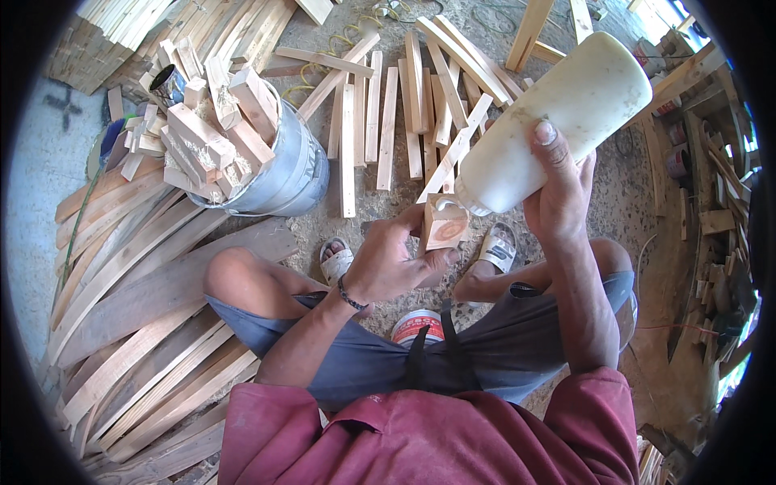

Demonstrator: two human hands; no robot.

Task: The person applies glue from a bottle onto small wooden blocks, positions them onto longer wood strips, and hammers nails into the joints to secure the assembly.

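Observation:
My right hand (562, 182) is wrapped round a large whitish plastic bottle (558, 113), thumb on its upper side. The bottle is tilted, its neck end low and to the left. Just below that end is a small wooden block (445, 226), which my left hand (394, 257) grips between thumb and fingers. The block's end grain faces me, and a white patch, which looks like glue, shows on its upper edge. The bottle's tip is at or very close to the block; I cannot tell whether they touch.
A grey bucket (301, 174) packed with wood offcuts stands at the left. Several wooden strips (388, 129) lie on the floor ahead. Curved boards (121, 323) are piled at the left. A white and red tub (418, 325) is between my legs. More scrap wood (715, 222) lines the right side.

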